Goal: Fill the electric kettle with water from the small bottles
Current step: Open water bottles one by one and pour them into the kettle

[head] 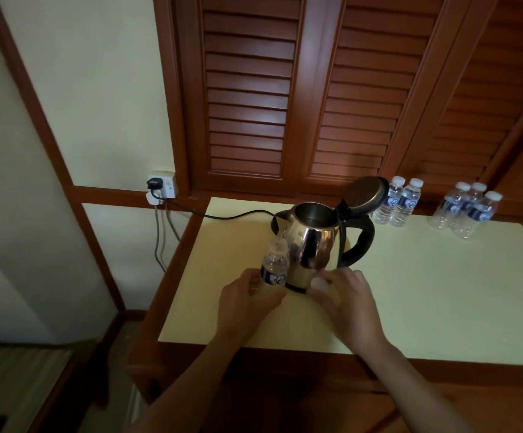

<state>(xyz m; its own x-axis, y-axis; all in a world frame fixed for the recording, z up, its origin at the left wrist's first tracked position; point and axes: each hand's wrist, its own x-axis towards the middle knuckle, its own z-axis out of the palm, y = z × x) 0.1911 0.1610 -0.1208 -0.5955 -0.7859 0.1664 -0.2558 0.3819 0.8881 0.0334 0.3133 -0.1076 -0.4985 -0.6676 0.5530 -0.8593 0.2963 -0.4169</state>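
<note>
Spill risk: small water bottle [274, 267] gripped in left hand [247, 304], right hand [347, 304] pinching white cap [320, 284]; wet tabletop [425, 292], power cord [222, 215] if tilted short of open electric kettle [313, 245] mouth.

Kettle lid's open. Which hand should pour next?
Left. The left hand grips the bottle right beside the open kettle; the right hand holds a small white piece, likely its cap.

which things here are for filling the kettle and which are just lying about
For the job: kettle, lid open; small bottle in left hand; white cap in right hand; bottle pair and bottle trio behind.
Just there: wall plug, cord, louvred doors.
</note>
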